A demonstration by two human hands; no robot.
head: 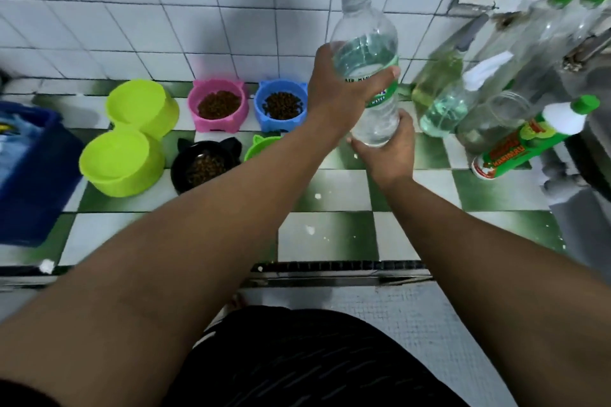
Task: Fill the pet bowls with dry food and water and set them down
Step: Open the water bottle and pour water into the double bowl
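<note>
Bare checkered counter [330, 235] lies open in front; bowls [218, 104] crowd left, bottles [443, 109] right.

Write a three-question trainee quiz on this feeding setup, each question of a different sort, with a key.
1. True or false: the water bottle has its cap on.
2. Which bowl holds dry food? A) the pink bowl B) the rear lime bowl C) the front lime bowl
3. Fill in: the left hand grips the bottle around its middle, while the right hand supports its ____.

Key:
1. False; the neck is open.
2. A. The blue bowl and black bowl hold dry food too; both lime bowls show none.
3. Bottom.
</note>
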